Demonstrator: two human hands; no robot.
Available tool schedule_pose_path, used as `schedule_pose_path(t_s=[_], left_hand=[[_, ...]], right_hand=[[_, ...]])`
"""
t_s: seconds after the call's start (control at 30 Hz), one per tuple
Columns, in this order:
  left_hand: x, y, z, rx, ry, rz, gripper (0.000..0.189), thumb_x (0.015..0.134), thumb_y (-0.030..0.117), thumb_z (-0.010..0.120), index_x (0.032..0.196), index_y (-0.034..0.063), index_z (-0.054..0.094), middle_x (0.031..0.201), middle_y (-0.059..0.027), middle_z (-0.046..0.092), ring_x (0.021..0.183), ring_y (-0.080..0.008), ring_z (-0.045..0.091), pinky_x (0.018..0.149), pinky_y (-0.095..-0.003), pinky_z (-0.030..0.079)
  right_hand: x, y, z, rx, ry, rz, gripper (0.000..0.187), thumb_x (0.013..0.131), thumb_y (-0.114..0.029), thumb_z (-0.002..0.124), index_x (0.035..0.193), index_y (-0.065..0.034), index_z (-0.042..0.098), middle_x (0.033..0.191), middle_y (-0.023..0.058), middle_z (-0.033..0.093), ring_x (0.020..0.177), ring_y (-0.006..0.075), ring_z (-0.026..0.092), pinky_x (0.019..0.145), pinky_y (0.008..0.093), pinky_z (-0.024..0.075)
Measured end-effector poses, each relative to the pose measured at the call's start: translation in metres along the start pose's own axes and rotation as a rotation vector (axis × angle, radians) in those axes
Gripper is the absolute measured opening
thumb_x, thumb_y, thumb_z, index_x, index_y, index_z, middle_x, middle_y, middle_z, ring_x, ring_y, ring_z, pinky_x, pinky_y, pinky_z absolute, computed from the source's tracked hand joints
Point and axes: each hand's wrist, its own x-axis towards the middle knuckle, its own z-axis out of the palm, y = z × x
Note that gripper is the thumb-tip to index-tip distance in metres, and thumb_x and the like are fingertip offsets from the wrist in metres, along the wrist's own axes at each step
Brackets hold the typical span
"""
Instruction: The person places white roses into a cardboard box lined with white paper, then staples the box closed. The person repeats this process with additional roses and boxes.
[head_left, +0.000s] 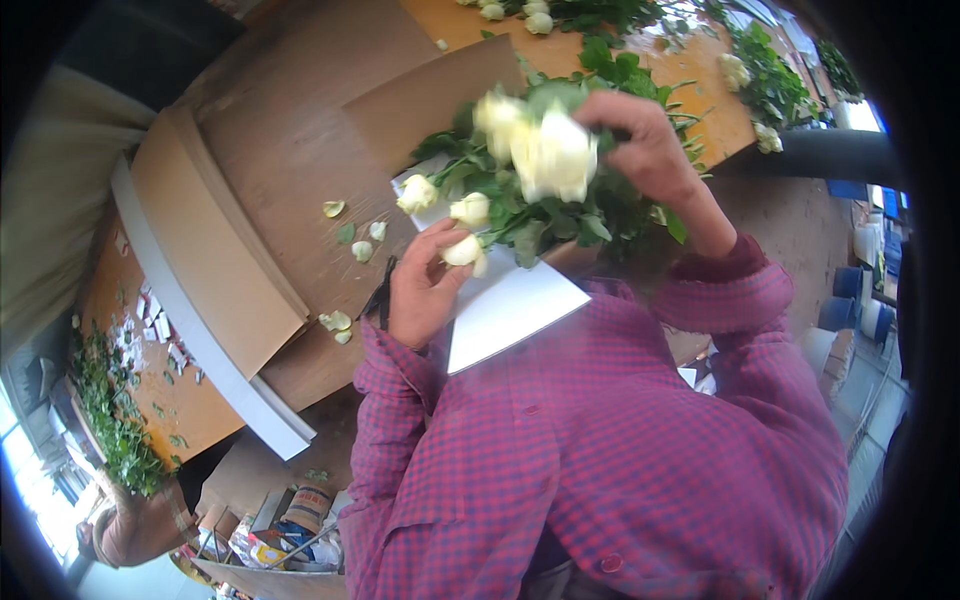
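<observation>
My left hand (424, 285) has its thumb and fingers around a small white rose bloom (463, 251) at the near left of a row. Just beyond it lie more white roses (417, 194) with leafy stems. My right hand (645, 142) grips a white rose (559, 161) below its bloom, above the other stems; motion blurs this flower and a paler one beside it. Beneath the roses is a white sheet of card (517, 307), its near edge against my checked shirt. Leaves and blooms hide much of the card.
Loose petals (361, 251) are scattered on the brown work surface (292, 127). A brown cardboard sheet (442, 97) lies behind the roses. Stacked cardboard (217, 247) stands at left beside a long white strip (202, 337). More roses (538, 22) lie at the back. Another person's arm (142, 525) shows lower left.
</observation>
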Motion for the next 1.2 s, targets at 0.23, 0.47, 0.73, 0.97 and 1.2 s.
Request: schedule_pose_path(t_s=[0.23,0.47,0.73,0.97,1.2], left_hand=[[0.008,0.043,0.014,0.568,0.034,0.144,0.065,0.078,-0.007,0.079,0.139,0.0107,0.066,0.142,-0.0162,0.058,0.127,-0.0334,0.062,0.095,-0.0364,0.060],[0.031,0.048,0.005,0.516,0.048,0.127,0.055,0.087,-0.001,0.074,0.142,0.0013,0.062,0.144,-0.0214,0.064,0.129,-0.0285,0.065,0.104,-0.0372,0.052],[0.036,-0.001,0.019,0.257,0.014,-0.022,0.070,0.096,-0.001,0.065,0.162,0.0075,0.042,0.151,-0.0202,0.059,0.130,-0.0302,0.064,0.106,-0.0380,0.052],[0.026,-0.004,0.023,0.171,0.307,-0.098,0.064,0.092,-0.003,0.069,0.153,0.0078,0.052,0.132,-0.0156,0.063,0.087,-0.0183,0.073,0.079,-0.0323,0.060],[0.009,0.008,0.018,0.623,0.456,0.025,0.030,0.088,0.000,0.079,0.117,0.0035,0.073,0.105,-0.0086,0.067,0.079,-0.0192,0.067,0.070,-0.0318,0.055]], right_hand=[[0.017,0.005,-0.057,-0.073,0.473,-0.020,0.048,0.092,0.002,0.074,0.140,0.0002,0.069,0.122,0.0038,0.076,0.110,0.0108,0.069,0.098,0.0262,0.0554],[0.013,-0.005,-0.066,-0.027,0.255,-0.157,0.035,0.083,0.004,0.073,0.118,0.0028,0.072,0.104,0.0037,0.074,0.098,0.0115,0.067,0.088,0.0275,0.0538],[0.002,-0.020,-0.007,-0.004,-0.339,-0.005,0.039,0.065,0.014,0.073,0.102,0.0024,0.073,0.093,0.0108,0.072,0.092,0.0284,0.071,0.081,0.0363,0.0550],[-0.011,0.022,0.043,-0.027,-0.494,-0.021,0.037,0.066,0.009,0.071,0.101,-0.0009,0.078,0.096,0.0129,0.073,0.094,0.0358,0.070,0.082,0.0422,0.0554],[-0.025,0.064,0.102,-0.432,-0.209,-0.173,0.026,0.072,0.002,0.064,0.090,-0.0120,0.077,0.098,0.0067,0.069,0.098,0.0333,0.066,0.082,0.0453,0.0535]])
